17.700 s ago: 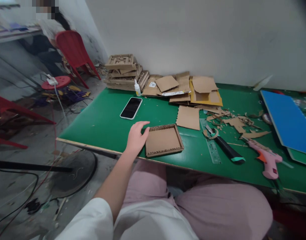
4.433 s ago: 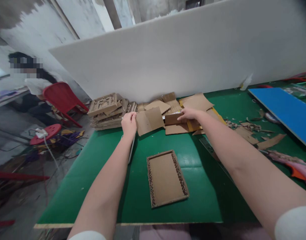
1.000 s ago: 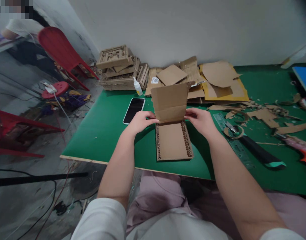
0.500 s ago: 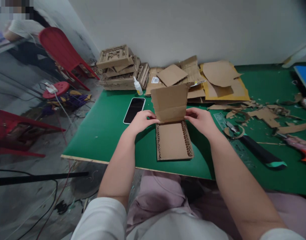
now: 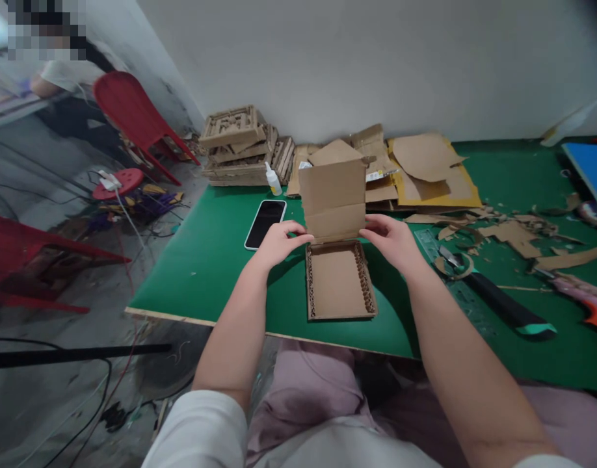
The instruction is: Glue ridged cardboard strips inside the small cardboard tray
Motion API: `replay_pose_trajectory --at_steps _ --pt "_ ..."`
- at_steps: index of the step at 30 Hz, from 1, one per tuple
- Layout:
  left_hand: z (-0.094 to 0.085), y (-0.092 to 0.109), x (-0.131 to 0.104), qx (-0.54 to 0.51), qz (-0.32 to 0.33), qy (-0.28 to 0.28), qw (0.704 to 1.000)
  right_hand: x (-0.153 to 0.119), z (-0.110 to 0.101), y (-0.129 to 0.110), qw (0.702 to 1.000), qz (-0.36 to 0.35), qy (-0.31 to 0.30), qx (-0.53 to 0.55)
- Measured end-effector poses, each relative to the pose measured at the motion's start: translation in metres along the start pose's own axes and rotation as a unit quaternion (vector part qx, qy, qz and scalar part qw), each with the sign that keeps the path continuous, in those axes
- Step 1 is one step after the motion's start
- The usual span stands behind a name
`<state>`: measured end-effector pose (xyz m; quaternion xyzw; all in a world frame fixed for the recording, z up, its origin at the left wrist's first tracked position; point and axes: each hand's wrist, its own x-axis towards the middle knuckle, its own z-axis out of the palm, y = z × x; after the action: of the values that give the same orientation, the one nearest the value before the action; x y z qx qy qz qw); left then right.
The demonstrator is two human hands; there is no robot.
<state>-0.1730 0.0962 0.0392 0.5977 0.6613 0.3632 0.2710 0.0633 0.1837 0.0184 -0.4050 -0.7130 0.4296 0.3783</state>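
Observation:
A shallow cardboard tray (image 5: 337,283) lies on the green table, with strips of corrugated edge along its left and right sides. At its far end a creased cardboard panel (image 5: 333,194) stands upright; I cannot tell whether it is joined to the tray. My left hand (image 5: 285,244) pinches the panel's lower left corner between thumb and fingers. At the lower right corner, my right hand (image 5: 390,239) grips it the same way. Beyond my left hand are a phone (image 5: 265,223) and a white glue bottle (image 5: 274,181).
Stacked cardboard frames (image 5: 237,149) and flat cardboard pieces (image 5: 423,159) line the wall. To the right lie a box cutter (image 5: 508,302), a clear ruler (image 5: 428,244), cardboard scraps (image 5: 516,234) and a pink tool (image 5: 571,286). A person sits at the far left near a red chair (image 5: 127,107).
The view has shifted slightly, so the scene sits lower. The panel's top edge looks more level and squared with the tray. Both hands keep their hold at its lower corners.

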Motion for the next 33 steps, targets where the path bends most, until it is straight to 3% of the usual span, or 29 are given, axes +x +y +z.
replay_pose_trajectory --at_steps 8,12,14,16,18,21,24,26,29,33 --pt "0.008 0.008 -0.003 0.025 0.038 0.045 0.998 -0.003 -0.002 -0.008 0.990 0.057 -0.021 0.124" --pt "0.012 0.027 -0.029 0.055 0.061 0.091 0.992 -0.021 -0.023 -0.014 0.990 0.053 0.011 0.132" --pt "0.020 0.038 -0.054 0.074 0.073 0.106 0.989 -0.035 -0.041 -0.014 0.994 0.021 0.046 0.097" --pt "0.036 0.048 -0.084 0.152 0.125 0.102 0.975 -0.051 -0.060 -0.016 0.995 -0.046 0.086 0.021" --pt "0.055 0.054 -0.111 0.218 0.198 0.061 0.954 -0.065 -0.078 -0.018 0.981 -0.139 0.121 -0.063" --pt "0.083 0.055 -0.134 0.287 0.234 0.008 0.929 -0.080 -0.097 -0.022 0.951 -0.223 0.150 -0.153" --pt "0.097 0.048 -0.134 0.326 0.240 0.038 0.913 -0.088 -0.105 -0.019 0.943 -0.238 0.183 -0.142" --pt "0.098 0.042 -0.127 0.341 0.239 0.067 0.907 -0.091 -0.108 -0.014 0.946 -0.228 0.200 -0.116" --pt "0.086 0.031 -0.115 0.355 0.230 0.081 0.902 -0.095 -0.110 -0.005 0.950 -0.211 0.208 -0.101" --pt "0.063 0.024 -0.105 0.372 0.172 0.110 0.905 -0.098 -0.111 -0.001 0.950 -0.201 0.216 -0.100"
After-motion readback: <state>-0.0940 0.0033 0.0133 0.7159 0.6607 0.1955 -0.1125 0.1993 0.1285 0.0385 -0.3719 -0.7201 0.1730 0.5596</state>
